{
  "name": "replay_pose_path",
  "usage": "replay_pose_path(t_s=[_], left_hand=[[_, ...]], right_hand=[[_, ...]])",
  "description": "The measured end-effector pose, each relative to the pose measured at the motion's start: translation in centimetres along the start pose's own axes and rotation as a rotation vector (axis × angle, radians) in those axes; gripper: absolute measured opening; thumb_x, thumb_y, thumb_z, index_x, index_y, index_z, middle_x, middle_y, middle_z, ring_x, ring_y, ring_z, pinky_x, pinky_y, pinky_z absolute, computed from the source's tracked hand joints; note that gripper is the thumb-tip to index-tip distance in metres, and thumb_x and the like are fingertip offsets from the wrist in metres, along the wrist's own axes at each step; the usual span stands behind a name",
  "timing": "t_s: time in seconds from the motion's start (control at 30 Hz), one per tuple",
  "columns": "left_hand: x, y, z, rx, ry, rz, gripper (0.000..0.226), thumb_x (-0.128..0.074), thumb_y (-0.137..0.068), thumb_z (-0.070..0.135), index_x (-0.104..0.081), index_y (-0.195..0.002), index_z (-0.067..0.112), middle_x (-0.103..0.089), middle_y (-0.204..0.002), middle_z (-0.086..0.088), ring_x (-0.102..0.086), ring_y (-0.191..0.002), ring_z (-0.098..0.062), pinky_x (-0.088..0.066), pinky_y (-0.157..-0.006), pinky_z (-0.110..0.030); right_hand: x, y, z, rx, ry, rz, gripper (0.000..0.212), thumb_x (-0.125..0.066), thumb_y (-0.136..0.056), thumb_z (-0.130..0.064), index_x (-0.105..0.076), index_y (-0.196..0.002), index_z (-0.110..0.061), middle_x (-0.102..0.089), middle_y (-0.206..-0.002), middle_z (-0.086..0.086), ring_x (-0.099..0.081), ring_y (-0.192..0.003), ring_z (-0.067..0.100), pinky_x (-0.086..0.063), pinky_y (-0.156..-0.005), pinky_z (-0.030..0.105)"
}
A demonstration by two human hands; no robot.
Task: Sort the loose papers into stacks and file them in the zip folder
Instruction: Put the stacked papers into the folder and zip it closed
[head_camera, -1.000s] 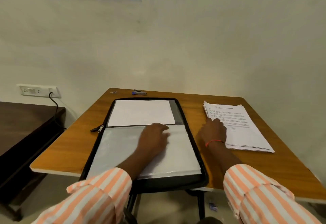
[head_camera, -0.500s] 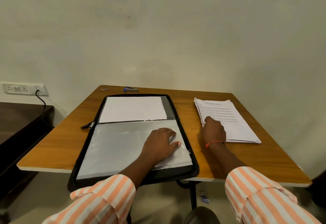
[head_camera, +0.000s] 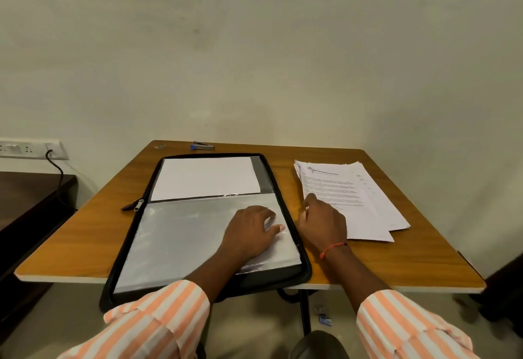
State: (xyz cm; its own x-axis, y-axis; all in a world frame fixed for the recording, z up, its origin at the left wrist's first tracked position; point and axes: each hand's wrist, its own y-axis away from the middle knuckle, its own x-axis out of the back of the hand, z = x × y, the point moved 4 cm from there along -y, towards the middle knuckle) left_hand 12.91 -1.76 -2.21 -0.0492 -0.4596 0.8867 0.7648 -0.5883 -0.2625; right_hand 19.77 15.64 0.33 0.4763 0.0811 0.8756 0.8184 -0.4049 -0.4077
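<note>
Wooden table [head_camera: 85, 234], orange-brown top w/ pale edge, fills the mid frame, pushed up to a cream wall [head_camera: 283, 61]. Black zip folder [head_camera: 288, 217] lies open flat on it, left of centre; near edge hangs a bit over the table's front. Far half holds a blank white sheet [head_camera: 206, 177] w/ a grey strip showing at its right. Near half is covered by a clear plastic sleeve [head_camera: 175, 240], shiny, slightly wrinkled. Zipper pull [head_camera: 135, 205] sticks out from the folder's left side at the fold, resting on the tabletop.

Stack of printed papers [head_camera: 362, 197] sits right of the folder, apart from it, sheets fanned a little so lower edges show at the near right corner.

Left hand [head_camera: 250, 231] rests palm-down on the sleeve's right part, fingers loosely spread, thumb tip near the folder's right border; pressing flat, nothing gripped. Right hand [head_camera: 322, 220] lies btwn folder and stack, index finger reaching onto the top sheet's left edge; whether it pinches a sheet – can't tell. Red thread [head_camera: 332, 249] circles that wrist. Both sleeves are orange-and-white striped.

Small bits: a blue-ended stapler-like item [head_camera: 202, 146] at the table's far edge, and a wall socket [head_camera: 28, 148] w/ a black cord at far left.
</note>
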Motion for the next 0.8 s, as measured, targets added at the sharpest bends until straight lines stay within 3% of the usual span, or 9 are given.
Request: replay_pose_path(t_s=[0.23,0.4,0.57,0.67,0.73,0.8], left_hand=[[0.1,-3.9,6.0,0.109,0.386,-0.080,0.048,-0.058,-0.097,0.051,-0.060,-0.133,0.019,-0.065,-0.133,-0.004,-0.061,-0.114,-0.018,-0.046,-0.092,-0.029],[-2.4,-5.7,10.3,0.317,0.858,-0.198,0.036,-0.061,-0.101,0.029,-0.058,-0.131,0.009,-0.063,-0.136,-0.009,-0.067,-0.105,-0.022,-0.060,-0.088,-0.037],[-5.2,-6.5,9.9,0.426,0.951,-0.104,0.024,-0.067,-0.098,0.026,-0.055,-0.115,0.015,-0.066,-0.127,-0.010,-0.069,-0.092,-0.018,-0.064,-0.074,-0.034],[-5.8,-7.0,9.5,0.458,0.954,-0.121,0.031,-0.069,-0.097,0.026,-0.059,-0.121,0.009,-0.070,-0.116,-0.011,-0.068,-0.078,-0.014,-0.062,-0.065,-0.027],[-6.2,-7.0,9.6,0.459,0.969,-0.144,0.033,-0.068,-0.097,0.025,-0.060,-0.124,0.008,-0.072,-0.109,-0.011,-0.069,-0.075,-0.015,-0.064,-0.068,-0.031],[-6.3,-7.0,9.5,0.468,0.989,-0.149,0.031,-0.067,-0.098,0.024,-0.060,-0.123,0.007,-0.073,-0.115,-0.011,-0.073,-0.084,-0.020,-0.065,-0.074,-0.038]], right_hand=[[1.9,-1.7,6.5,-0.194,0.129,0.079,0.036,-0.058,-0.091,-0.035,-0.058,-0.121,-0.015,-0.065,-0.117,0.008,-0.060,-0.104,0.024,-0.051,-0.089,0.037],[2.1,-2.4,12.2,-0.471,0.171,-0.062,0.049,-0.051,-0.095,-0.043,-0.052,-0.132,-0.012,-0.057,-0.133,0.017,-0.053,-0.122,0.033,-0.043,-0.102,0.044],[1.4,-2.2,14.9,-0.522,0.166,-0.120,0.057,-0.049,-0.097,-0.052,-0.048,-0.137,-0.012,-0.052,-0.141,0.017,-0.045,-0.132,0.035,-0.033,-0.111,0.051],[1.5,-2.6,15.7,-0.533,0.141,-0.099,0.059,-0.049,-0.097,-0.054,-0.047,-0.139,-0.011,-0.053,-0.140,0.017,-0.047,-0.130,0.034,-0.036,-0.110,0.051],[1.7,-2.8,16.1,-0.553,0.119,-0.100,0.060,-0.050,-0.097,-0.053,-0.046,-0.139,-0.010,-0.053,-0.140,0.017,-0.047,-0.129,0.035,-0.036,-0.108,0.049],[1.8,-3.1,16.5,-0.576,0.091,-0.081,0.059,-0.053,-0.097,-0.051,-0.046,-0.137,-0.008,-0.055,-0.136,0.019,-0.048,-0.127,0.036,-0.037,-0.106,0.050]])
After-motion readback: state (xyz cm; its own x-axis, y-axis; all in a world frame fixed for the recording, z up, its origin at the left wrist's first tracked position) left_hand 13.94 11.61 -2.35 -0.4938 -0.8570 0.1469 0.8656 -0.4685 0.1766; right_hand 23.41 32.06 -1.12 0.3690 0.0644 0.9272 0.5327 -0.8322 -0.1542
